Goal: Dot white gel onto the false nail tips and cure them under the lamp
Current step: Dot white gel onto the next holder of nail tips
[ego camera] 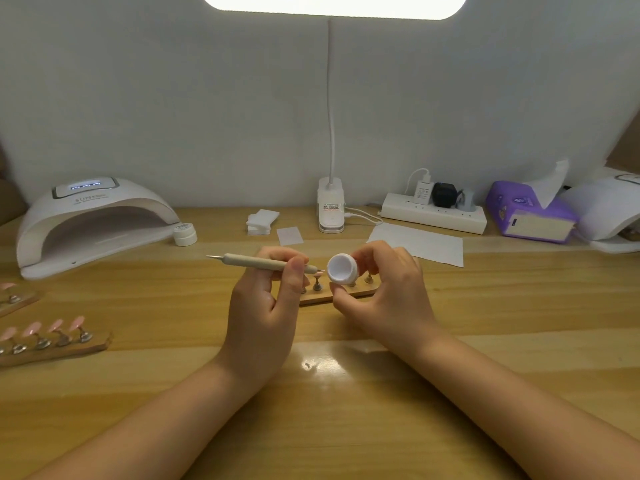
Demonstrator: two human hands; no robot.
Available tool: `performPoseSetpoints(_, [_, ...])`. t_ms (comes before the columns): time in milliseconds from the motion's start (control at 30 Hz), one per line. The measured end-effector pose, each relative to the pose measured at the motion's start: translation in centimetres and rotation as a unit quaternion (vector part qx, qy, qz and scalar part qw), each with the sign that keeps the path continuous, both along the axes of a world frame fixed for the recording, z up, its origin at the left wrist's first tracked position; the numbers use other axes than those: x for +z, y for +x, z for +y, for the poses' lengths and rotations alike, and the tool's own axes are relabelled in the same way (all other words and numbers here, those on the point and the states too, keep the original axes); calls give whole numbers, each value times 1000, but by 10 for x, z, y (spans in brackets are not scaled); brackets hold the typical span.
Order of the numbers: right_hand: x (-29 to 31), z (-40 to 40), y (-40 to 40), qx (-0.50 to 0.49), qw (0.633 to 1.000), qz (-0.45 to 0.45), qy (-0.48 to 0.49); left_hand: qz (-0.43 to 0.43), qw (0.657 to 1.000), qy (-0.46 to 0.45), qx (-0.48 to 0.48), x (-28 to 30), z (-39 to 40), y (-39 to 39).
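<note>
My left hand (266, 303) pinches a beige dotting pen (256, 262) held level, its right tip close to the mouth of a small white gel jar (342, 268). My right hand (384, 289) grips that open jar, tilted toward the pen. Behind both hands lies a wooden nail stand (323, 296), mostly hidden. A second stand (52, 348) with several pink nail tips lies at the left, and part of a third stand (15, 299) shows above it. The white curing lamp (90, 223) sits at the back left, its display lit.
A white jar lid (185, 234) lies beside the lamp. Cotton pads (261, 221), a desk lamp base (331, 209), a power strip (433, 211), a paper sheet (419, 244), a purple tissue box (530, 213) and another white lamp (613, 216) line the back of the wooden table (346, 393).
</note>
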State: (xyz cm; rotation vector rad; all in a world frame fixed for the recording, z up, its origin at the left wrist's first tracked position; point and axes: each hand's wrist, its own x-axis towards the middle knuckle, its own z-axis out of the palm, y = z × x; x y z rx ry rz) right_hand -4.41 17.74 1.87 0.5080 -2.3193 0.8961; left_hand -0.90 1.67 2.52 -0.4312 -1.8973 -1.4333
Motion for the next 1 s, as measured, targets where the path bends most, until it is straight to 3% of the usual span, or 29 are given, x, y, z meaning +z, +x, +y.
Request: performPoseSetpoints(1000, [7, -6, 10, 26, 999, 11, 18, -59, 998, -23, 7, -5, 0, -4])
